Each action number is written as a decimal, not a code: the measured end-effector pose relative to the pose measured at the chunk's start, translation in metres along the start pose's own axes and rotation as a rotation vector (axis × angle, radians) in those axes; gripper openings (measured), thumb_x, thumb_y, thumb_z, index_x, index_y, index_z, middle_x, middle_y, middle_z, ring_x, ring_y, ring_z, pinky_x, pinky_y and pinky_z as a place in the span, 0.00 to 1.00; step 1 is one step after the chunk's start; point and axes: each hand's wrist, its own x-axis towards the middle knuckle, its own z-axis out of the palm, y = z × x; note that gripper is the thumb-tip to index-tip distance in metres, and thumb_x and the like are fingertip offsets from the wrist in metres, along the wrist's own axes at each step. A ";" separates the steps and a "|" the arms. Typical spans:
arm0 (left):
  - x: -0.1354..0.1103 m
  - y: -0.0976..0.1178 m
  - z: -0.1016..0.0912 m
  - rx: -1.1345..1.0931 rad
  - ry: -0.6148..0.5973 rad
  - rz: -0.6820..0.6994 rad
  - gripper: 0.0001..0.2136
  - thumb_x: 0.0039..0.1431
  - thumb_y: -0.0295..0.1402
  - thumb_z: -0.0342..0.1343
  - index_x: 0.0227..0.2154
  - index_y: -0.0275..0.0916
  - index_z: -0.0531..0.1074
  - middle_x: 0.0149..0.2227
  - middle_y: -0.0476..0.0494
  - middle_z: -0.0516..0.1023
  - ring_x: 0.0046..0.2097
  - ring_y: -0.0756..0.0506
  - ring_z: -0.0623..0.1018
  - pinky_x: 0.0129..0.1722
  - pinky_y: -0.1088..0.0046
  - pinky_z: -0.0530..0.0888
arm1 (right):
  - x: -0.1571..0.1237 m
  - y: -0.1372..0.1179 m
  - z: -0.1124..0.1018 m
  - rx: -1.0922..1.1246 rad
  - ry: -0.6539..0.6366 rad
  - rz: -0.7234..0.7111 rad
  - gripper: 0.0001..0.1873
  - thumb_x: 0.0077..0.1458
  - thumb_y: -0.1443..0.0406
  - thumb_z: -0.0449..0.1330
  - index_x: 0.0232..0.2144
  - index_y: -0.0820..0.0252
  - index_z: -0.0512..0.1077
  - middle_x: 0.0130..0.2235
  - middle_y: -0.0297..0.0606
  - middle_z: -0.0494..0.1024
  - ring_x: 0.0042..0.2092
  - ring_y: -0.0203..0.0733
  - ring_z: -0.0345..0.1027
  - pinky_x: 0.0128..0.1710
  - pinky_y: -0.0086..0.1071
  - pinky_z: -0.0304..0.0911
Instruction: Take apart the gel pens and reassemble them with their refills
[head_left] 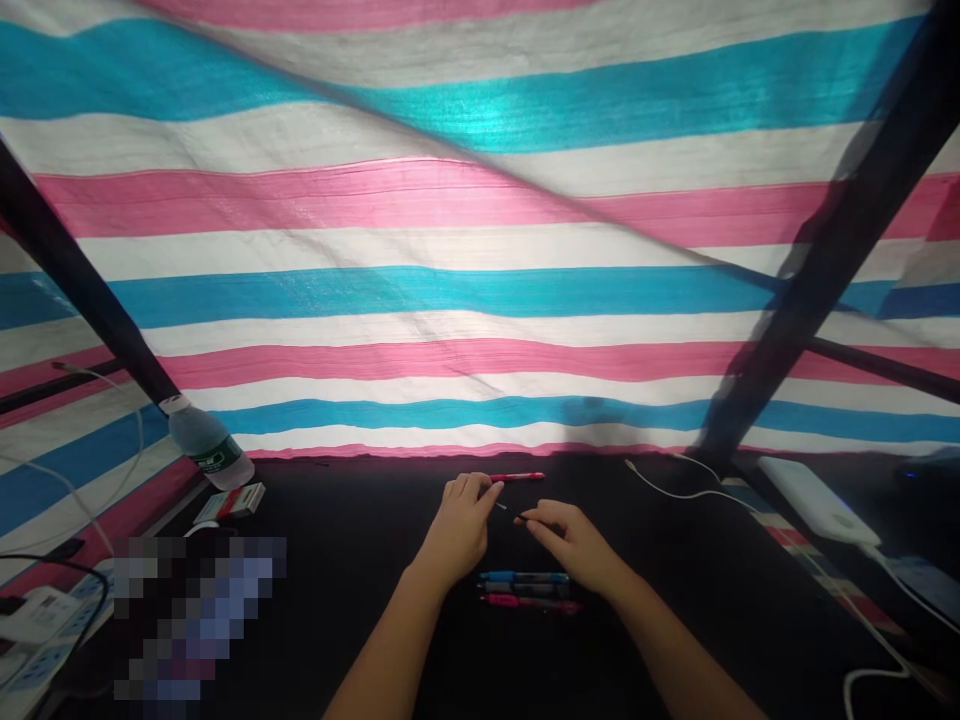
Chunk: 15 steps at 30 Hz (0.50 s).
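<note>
Red pen at left hand, grip unclear; right hand pinches slim dark piece.

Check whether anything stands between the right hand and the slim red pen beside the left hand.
Nothing visible blocks the right hand from the slim red pen; black tabletop shows between them. The left hand sits at the pen's left end.
</note>
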 end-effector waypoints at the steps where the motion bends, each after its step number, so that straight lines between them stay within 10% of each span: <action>1: 0.000 -0.001 0.000 0.009 -0.020 0.022 0.27 0.62 0.17 0.46 0.62 0.42 0.66 0.52 0.34 0.71 0.53 0.36 0.69 0.50 0.53 0.69 | 0.000 0.002 -0.001 0.013 0.008 0.015 0.13 0.64 0.60 0.58 0.37 0.57 0.82 0.29 0.34 0.70 0.32 0.41 0.65 0.33 0.33 0.57; 15: -0.004 0.001 0.012 -0.159 -0.094 -0.001 0.27 0.67 0.20 0.45 0.66 0.47 0.62 0.52 0.38 0.74 0.45 0.42 0.74 0.48 0.62 0.75 | 0.006 0.009 0.001 0.324 0.253 0.148 0.15 0.52 0.52 0.69 0.30 0.58 0.77 0.30 0.34 0.77 0.34 0.42 0.71 0.36 0.34 0.65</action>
